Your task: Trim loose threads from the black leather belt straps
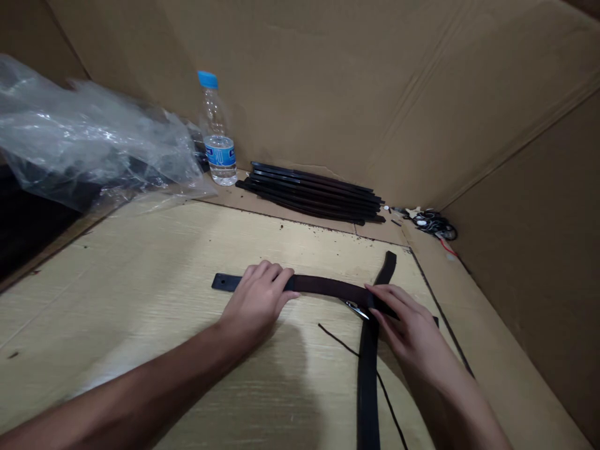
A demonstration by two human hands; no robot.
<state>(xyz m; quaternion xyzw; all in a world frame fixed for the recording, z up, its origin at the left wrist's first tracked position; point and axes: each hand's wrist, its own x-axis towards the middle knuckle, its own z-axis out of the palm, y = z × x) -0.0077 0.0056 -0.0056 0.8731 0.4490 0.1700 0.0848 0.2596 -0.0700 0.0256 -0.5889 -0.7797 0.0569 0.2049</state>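
A dark strap point(323, 286) lies across the wooden board, reaching from the left toward the right. My left hand point(257, 301) rests on its left part with fingers curled over it. My right hand point(407, 324) presses its fingers on the strap's right part, beside a small metal piece point(356, 308). A second black strap point(368, 369) runs from the near edge up past my right hand and crosses the first one. A thin black cord point(349, 349) lies on the board between my hands.
A stack of black straps point(314, 190) lies at the back against the cardboard wall. A water bottle with a blue cap point(216, 134) stands left of it. Crumpled clear plastic point(89, 140) fills the left. Small dark parts point(434, 223) sit in the right corner.
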